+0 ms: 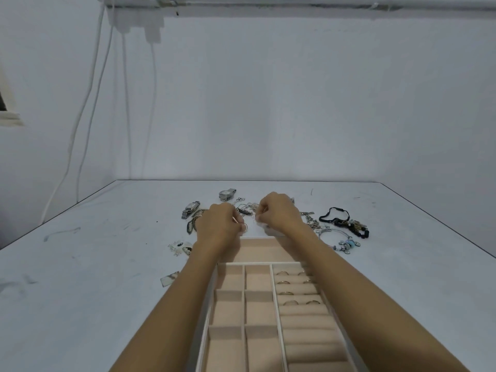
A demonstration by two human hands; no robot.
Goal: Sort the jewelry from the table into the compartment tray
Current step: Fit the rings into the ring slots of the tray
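A pink velvet compartment tray [257,285] lies on the table in front of me, with several rings [287,293] tucked in its right-hand roll slots. Both hands hover just beyond its far edge over the jewelry pile [248,208]. My left hand [218,226] pinches a small ring [244,227] at its fingertips. My right hand [276,210] has curled fingers pinching something small and pale, too tiny to name. My forearms hide part of the tray's far compartment.
Two metal watches [191,208] [227,194] lie left and behind the pile. Black bracelets [346,221] and a silver charm bangle [341,240] sit to the right. Small earring packets [179,247] and a card [169,279] lie left of the tray on the white table [94,264].
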